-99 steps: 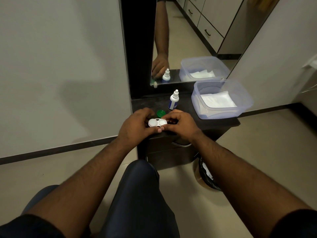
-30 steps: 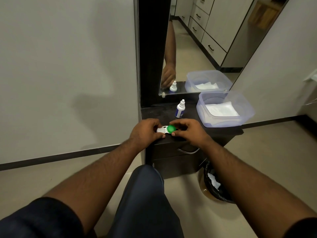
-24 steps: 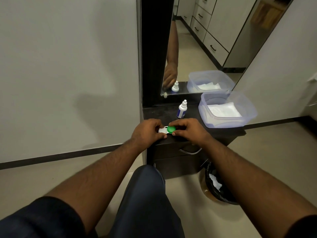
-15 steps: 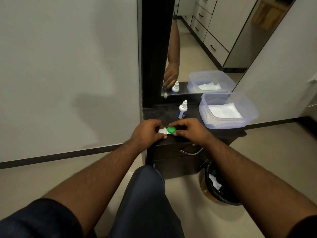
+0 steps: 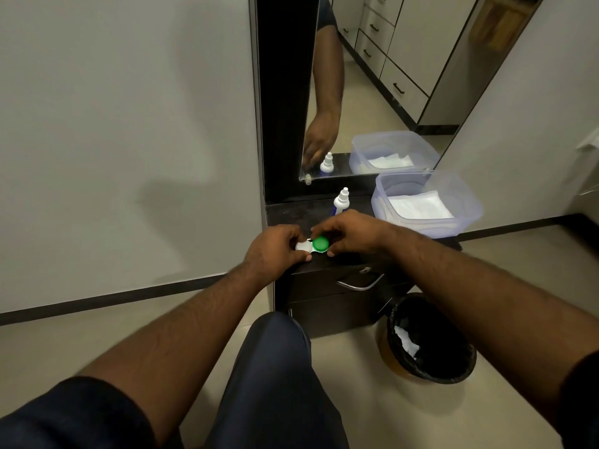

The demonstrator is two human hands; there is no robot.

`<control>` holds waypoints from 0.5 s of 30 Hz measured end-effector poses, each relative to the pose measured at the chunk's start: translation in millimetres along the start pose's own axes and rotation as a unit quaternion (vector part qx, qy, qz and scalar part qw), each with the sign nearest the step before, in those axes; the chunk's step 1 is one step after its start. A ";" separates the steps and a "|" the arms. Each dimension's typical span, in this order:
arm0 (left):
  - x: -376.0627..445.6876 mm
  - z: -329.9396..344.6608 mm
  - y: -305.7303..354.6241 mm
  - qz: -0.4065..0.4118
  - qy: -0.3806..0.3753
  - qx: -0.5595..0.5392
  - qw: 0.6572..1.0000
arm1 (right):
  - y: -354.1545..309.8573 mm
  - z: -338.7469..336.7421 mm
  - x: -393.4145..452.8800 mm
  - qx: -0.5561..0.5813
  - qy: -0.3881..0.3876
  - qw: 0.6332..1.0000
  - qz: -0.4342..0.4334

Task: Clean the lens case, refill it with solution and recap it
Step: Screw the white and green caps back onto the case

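The green cap (image 5: pixel 321 244), loose on the cabinet (image 5: pixel 327 211) seconds ago, now sits on the case (image 5: pixel 304 246), pinched by the right hand (image 5: pixel 348 231) while the left hand (image 5: pixel 275 254) grips the case at the front edge; recapping is under way.

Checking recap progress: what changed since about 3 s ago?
The green cap went from the cabinet top behind the lens case onto the case's right well, gripped by the right hand. The left hand holds the case as before. The solution bottle and tissue tub haven't moved.
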State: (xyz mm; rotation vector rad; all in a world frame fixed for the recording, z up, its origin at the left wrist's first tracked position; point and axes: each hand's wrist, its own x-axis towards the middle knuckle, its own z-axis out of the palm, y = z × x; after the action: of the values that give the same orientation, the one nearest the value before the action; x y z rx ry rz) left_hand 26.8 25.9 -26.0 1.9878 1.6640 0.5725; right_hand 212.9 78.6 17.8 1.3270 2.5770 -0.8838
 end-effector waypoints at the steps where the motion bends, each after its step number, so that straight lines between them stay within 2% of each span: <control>1: -0.1 0.1 0.0 -0.001 0.001 -0.001 1.000 | -1.5 0.1 -0.5 0.014 0.002 1.000 -0.003; 6: 0.0 -1.0 0.8 0.005 -0.004 0.000 1.000 | -5.1 12.3 0.5 -0.020 0.089 0.996 -0.011; 12: 0.7 -0.1 0.0 -0.002 -0.004 -0.004 1.000 | -5.6 4.3 3.9 -0.050 0.033 0.998 -0.018; 15: 0.6 0.6 -0.6 -0.006 -0.003 -0.010 1.000 | -6.1 5.6 5.2 -0.076 0.044 0.996 -0.006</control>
State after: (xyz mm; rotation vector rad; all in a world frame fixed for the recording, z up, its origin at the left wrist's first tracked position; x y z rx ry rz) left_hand 26.8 26.4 -26.8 1.9628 1.6589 0.5754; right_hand 204.1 76.5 14.1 1.3383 2.6594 -0.6291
